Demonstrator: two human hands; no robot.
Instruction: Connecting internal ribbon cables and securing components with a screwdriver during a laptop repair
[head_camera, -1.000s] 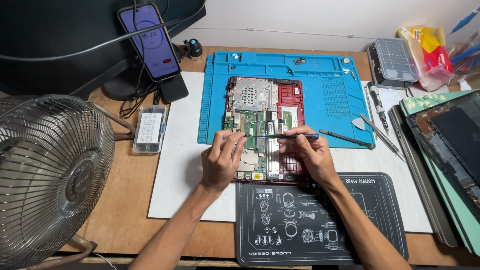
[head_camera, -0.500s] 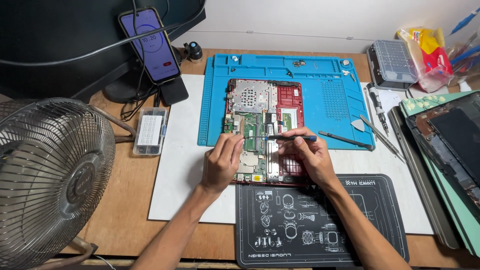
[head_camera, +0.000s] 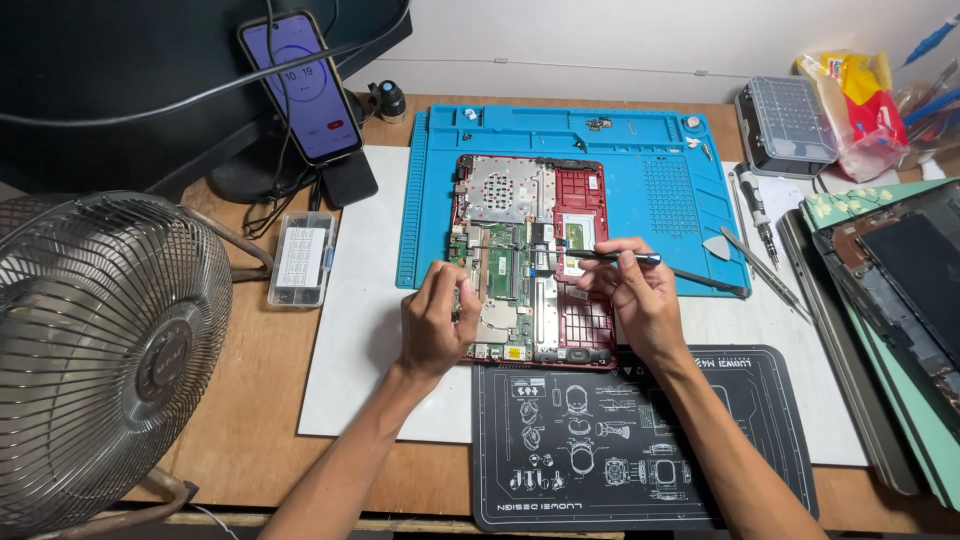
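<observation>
An opened red laptop base (head_camera: 583, 195) with its green circuit board (head_camera: 503, 270) lies partly on a blue work mat (head_camera: 670, 185). My left hand (head_camera: 436, 320) rests on the board's left edge, fingers curled and pressing on it. My right hand (head_camera: 638, 296) pinches a slim blue-handled screwdriver (head_camera: 612, 257), held nearly level, its tip pointing left over the middle of the board.
A metal desk fan (head_camera: 95, 345) stands at the left. A phone on a stand (head_camera: 300, 85) and a small clear parts box (head_camera: 302, 257) are behind it. A black printed mat (head_camera: 640, 440) lies near me. Tools (head_camera: 760, 255), a bit case (head_camera: 790, 125) and another dismantled laptop (head_camera: 900, 290) lie right.
Both hands have stayed on the board. My right hand has shifted the screwdriver slightly, tip still over the board's middle.
</observation>
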